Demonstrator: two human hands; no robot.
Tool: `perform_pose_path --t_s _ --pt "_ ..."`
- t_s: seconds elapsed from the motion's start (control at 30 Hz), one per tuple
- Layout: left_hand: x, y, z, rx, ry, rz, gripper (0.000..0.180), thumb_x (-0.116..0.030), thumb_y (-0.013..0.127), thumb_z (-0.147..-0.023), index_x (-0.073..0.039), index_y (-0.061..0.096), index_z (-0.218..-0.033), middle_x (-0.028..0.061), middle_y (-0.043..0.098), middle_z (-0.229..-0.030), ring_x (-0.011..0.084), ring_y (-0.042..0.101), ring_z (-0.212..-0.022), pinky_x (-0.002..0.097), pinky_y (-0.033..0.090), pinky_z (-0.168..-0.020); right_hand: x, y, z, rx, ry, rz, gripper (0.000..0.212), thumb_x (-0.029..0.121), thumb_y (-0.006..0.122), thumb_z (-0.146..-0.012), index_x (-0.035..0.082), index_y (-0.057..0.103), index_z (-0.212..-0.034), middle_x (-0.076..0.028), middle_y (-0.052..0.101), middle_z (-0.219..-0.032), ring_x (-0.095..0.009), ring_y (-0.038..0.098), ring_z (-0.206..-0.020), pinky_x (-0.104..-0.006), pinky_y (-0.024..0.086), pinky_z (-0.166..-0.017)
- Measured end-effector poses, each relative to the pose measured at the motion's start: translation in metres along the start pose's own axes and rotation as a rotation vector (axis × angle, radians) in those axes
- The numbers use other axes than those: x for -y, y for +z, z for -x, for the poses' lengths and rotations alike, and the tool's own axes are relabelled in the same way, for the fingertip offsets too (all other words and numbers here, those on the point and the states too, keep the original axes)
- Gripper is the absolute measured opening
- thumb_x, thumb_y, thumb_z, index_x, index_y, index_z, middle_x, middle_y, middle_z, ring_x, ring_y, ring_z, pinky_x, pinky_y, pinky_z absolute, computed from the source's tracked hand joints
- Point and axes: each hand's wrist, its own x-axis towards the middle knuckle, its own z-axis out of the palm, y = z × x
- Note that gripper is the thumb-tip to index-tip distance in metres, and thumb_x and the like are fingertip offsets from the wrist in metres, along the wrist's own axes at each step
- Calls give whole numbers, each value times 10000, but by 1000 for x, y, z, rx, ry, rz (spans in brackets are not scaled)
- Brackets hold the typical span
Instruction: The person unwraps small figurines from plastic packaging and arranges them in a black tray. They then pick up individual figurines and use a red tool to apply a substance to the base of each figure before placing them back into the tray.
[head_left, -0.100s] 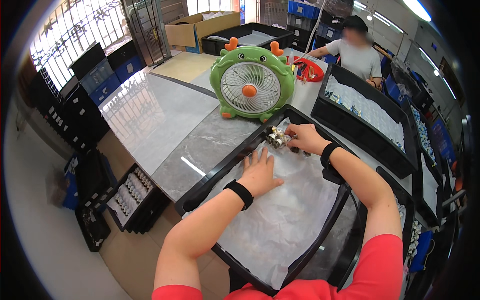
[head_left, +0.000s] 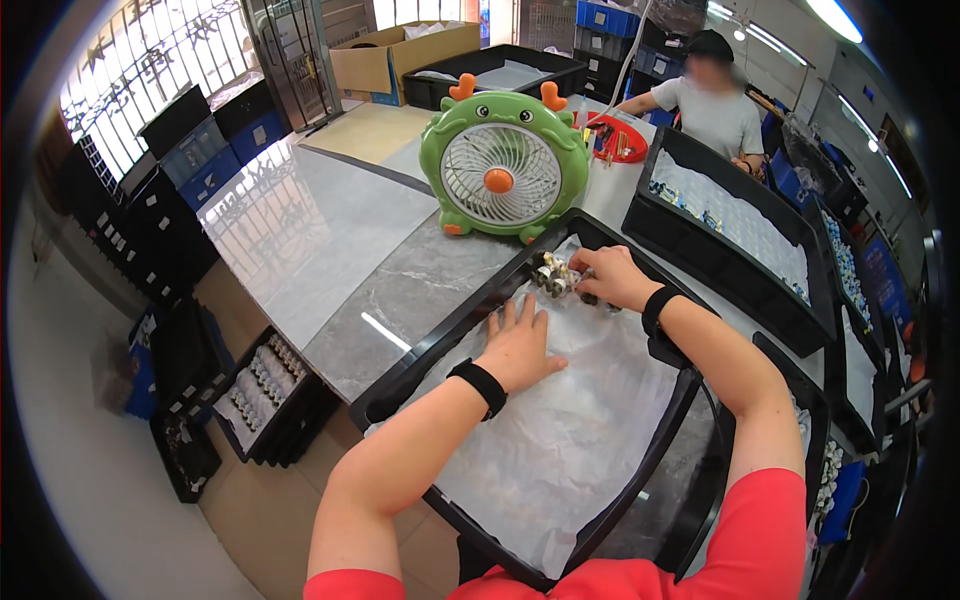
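1. A grey marbled table (head_left: 400, 290) carries a green, animal-faced fan (head_left: 499, 182); tiled floor (head_left: 265, 515) shows below, a barred window (head_left: 160, 60) beyond.
2. Across the table, a person in a pale shirt (head_left: 722, 115) sits near another black tray.
3. The near black tray (head_left: 452, 338) has a crumpled white sheet (head_left: 570, 460) inside.
4. Small metallic parts (head_left: 556, 272) cluster at its far end.
5. The left hand (head_left: 515, 358) lies on the sheet, fingers spread.
6. The right hand (head_left: 612, 280) bends its fingers down at the parts, touching them; whether they pinch one, I cannot tell.
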Motion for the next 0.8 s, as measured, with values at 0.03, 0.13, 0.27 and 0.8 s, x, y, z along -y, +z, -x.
perform_pose_path --t_s 0.03,0.13,0.27,0.8 --pt "0 0 0 2 0 -1 800 -492 623 -815 1 340 -1377 246 212 -1477 444 191 -1359 577 209 -1078 1 2 2 -48 -25 19 397 240 703 -685 99 598 -1042 -79 676 -910 -286 625 -882 -409 357 -897" --pt "-1 -3 1 7 -1 3 785 -486 628 -814 -23 344 -1381 248 215 -1473 446 193 -1356 582 212 -1075 8 3 2 -101 -82 92 388 214 693 -701 119 581 -1061 -80 668 -893 -286 619 -891 -418 353 -917" --pt "-1 -3 1 6 5 18 766 -482 630 -813 -61 349 -1389 249 212 -1474 453 189 -1355 585 213 -1074 18 0 4 -55 -126 215 371 156 658 -736 140 555 -1092 -80 648 -891 -277 606 -916 -450 346 -944" --pt "-1 -4 1 24 2 30 769 -490 620 -818 -73 343 -1401 250 194 -1485 459 180 -1361 587 199 -1080 13 5 7 -69 -155 1 303 85 621 -751 84 543 -1044 -98 648 -943 -281 607 -965 -485 305 -1024"
